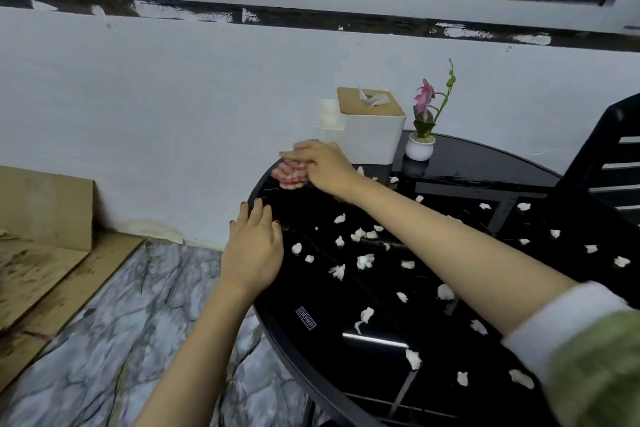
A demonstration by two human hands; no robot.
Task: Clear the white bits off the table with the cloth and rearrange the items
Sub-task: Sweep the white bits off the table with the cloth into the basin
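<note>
Where table [277,322] rims, right hand [320,165] presses cloth [291,177].

right hand [320,163] lay over the cloth [290,176], hiding its far part; the grip on it was motion-blurred, fingers hard to separate. worktop [277,319] ran out of frame at bottom and right. chair [604,163] cut by the right edge. small white container [328,114] partly hidden behind the tissue box [372,135]. label [306,318] on the glass too small to read. right sleeve [588,357] cropped at the corner.
</note>
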